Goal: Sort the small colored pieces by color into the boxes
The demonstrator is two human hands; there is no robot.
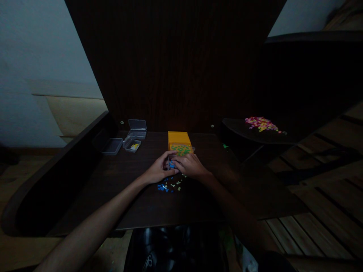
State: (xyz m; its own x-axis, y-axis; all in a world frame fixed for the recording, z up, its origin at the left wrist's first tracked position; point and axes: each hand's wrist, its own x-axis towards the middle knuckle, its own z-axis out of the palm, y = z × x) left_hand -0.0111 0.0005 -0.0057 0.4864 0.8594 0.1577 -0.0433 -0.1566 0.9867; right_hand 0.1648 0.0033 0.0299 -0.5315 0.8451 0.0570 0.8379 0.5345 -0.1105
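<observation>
In the middle of the table, my left hand [160, 169] curls around what looks like a small clear plastic box, its edges dim. Small blue pieces [171, 164] show between my two hands. My right hand [192, 165] comes in from the other side, its fingers closed and touching the blue pieces. Just beyond my hands stands a yellow box [178, 137] with its lid up. A clear tray of green pieces [181, 150] rests at its front. Nearer to me, loose blue pieces [162, 187] and pale yellow-green pieces [179, 188] lie scattered on the wood.
On the left are an open clear case [137, 130], a small clear box with yellow pieces [132, 146] and a flat clear box [112, 146]. Pink and yellow pieces [262, 124] are heaped on a dark ledge at right. A tall dark panel [176, 68] closes off the back.
</observation>
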